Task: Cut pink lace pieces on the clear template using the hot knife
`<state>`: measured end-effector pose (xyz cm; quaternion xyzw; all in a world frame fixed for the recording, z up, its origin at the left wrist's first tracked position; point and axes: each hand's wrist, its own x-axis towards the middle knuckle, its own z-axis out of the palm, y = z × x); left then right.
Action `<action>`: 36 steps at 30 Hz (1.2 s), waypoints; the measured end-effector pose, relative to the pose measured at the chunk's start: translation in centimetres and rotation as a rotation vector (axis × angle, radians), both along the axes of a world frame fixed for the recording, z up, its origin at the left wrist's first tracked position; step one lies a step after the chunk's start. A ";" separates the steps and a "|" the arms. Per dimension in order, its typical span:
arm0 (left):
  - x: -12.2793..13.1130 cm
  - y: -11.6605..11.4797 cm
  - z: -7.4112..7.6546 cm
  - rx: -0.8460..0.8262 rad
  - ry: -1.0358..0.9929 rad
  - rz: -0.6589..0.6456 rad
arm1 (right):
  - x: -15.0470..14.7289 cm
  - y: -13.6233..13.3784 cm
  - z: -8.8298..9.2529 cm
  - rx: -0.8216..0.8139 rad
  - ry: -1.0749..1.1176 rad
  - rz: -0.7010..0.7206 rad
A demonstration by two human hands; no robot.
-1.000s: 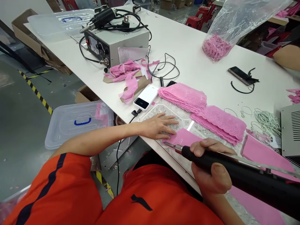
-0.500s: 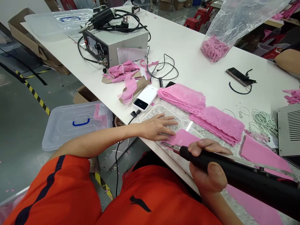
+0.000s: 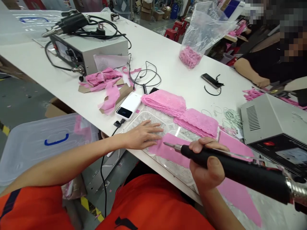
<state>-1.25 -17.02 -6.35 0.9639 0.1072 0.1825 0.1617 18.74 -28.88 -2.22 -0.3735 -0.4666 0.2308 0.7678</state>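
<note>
Two hands busy at near edge of white table (image 3: pixel 172 64). Flat left hand (image 3: pixel 141 136), fingers spread, presses end of pink strip (image 3: pixel 168 152) lying on clear plate (image 3: pixel 144 116). Fisted right hand (image 3: pixel 206 164) grips black tool (image 3: pixel 240 174); its metal tip sits over strip, contact unclear. Stacked pink lace (image 3: pixel 165 100) just beyond, power bank (image 3: pixel 128 107) beside it. Co-worker's hand (image 3: pixel 262 82) well apart.
</note>
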 end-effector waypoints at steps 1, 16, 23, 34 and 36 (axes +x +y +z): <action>0.1 -0.1 0.1 0.008 0.000 -0.013 | 0.6 0.4 0.1 0.009 0.011 -0.046; 1.1 -0.5 0.0 0.141 0.093 -0.100 | 2.1 3.0 -0.7 -0.015 0.069 -0.125; 1.1 -0.6 -0.2 0.141 0.074 -0.100 | 2.2 3.4 -1.0 -0.007 0.050 -0.132; 1.2 -0.6 0.2 0.095 0.109 -0.098 | 2.1 3.3 -1.0 -0.032 0.012 -0.122; 1.1 -0.6 0.4 0.077 0.108 -0.101 | 2.1 3.3 -0.8 -0.033 0.026 -0.128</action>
